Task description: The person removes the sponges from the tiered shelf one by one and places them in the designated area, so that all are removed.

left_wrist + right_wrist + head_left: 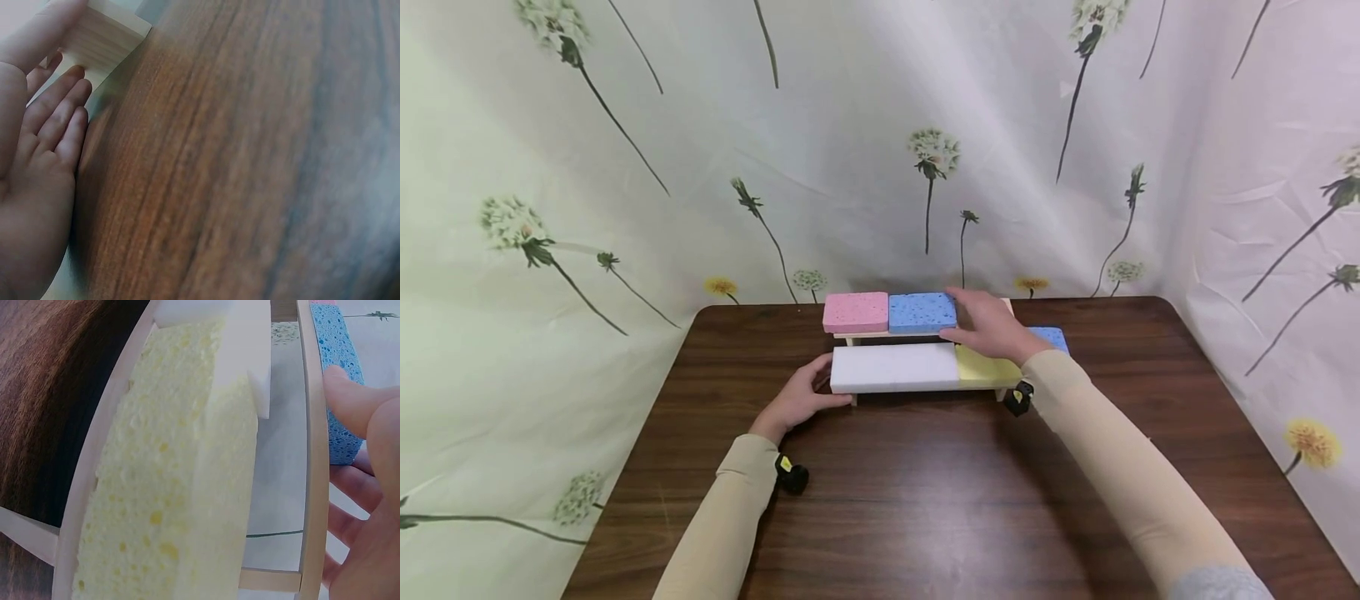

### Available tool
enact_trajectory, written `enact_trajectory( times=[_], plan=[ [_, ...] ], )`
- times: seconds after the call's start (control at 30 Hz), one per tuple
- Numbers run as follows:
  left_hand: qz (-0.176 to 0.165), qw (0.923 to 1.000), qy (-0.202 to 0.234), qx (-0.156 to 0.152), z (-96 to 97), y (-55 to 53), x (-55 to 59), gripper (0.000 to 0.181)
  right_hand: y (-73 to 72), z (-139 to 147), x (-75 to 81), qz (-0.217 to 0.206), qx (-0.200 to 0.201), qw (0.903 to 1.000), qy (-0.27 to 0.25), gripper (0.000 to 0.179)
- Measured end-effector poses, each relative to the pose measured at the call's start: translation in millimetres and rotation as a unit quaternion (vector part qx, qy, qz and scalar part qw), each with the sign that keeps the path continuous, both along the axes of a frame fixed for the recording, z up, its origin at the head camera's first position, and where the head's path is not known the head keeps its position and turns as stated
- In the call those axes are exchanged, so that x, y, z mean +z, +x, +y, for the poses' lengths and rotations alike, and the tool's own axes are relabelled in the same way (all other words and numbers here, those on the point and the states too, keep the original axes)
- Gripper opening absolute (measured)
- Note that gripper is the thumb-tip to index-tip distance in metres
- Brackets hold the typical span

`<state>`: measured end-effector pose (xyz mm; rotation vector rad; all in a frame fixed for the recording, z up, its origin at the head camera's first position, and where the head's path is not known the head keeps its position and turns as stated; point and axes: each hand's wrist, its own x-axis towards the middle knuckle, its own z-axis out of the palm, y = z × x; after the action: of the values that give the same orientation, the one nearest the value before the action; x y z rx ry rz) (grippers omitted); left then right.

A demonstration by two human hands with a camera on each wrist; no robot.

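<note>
A two-tier wooden rack point(315, 487) stands on the table. Its upper tier carries a pink sponge point(856, 312) and, flush against it on the right, a blue sponge point(921, 312). My right hand point(992, 325) pinches the blue sponge at its right end, thumb on the near side, fingers round the far side. On the lower tier lie a long white foam-like block point(895, 367) and a yellow sponge point(156, 469) end to end. With thumb in front and fingers along the side, my left hand point(801, 393) holds the rack's left end by its wooden leg point(103, 40).
Another blue sponge point(1051, 338) lies on the table right of the rack, partly hidden by my right forearm. Behind the dark wooden table point(895, 517) hangs a white curtain point(850, 167) with dandelion prints, close behind the rack.
</note>
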<state>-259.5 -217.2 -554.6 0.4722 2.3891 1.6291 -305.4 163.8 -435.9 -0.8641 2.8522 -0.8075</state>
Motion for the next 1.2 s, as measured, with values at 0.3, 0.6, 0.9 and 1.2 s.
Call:
enact_trajectory(
  times=[0.3, 0.6, 0.9, 1.2],
  plan=[
    [-0.004, 1.0000, -0.004, 0.006, 1.7, 0.5, 3.1, 0.078, -0.5, 7, -2.0, -0.023, -0.009, 0.9991, -0.036, 0.080],
    [0.004, 0.9999, 0.010, 0.001, 3.8, -0.7, 0.8, 0.079, 2.4, 16, 3.9, -0.021, -0.022, 0.9982, -0.051, 0.077],
    [-0.002, 1.0000, 0.007, 0.004, 3.7, 2.3, 0.7, 0.080, 6.2, 29, -1.6, -0.019, -0.032, 0.9977, -0.057, 0.074],
    [0.003, 1.0000, 0.000, 0.002, 2.0, 2.5, 2.1, 0.081, 7.2, 42, -2.7, -0.003, -0.044, 0.9967, -0.068, 0.073]
  ],
)
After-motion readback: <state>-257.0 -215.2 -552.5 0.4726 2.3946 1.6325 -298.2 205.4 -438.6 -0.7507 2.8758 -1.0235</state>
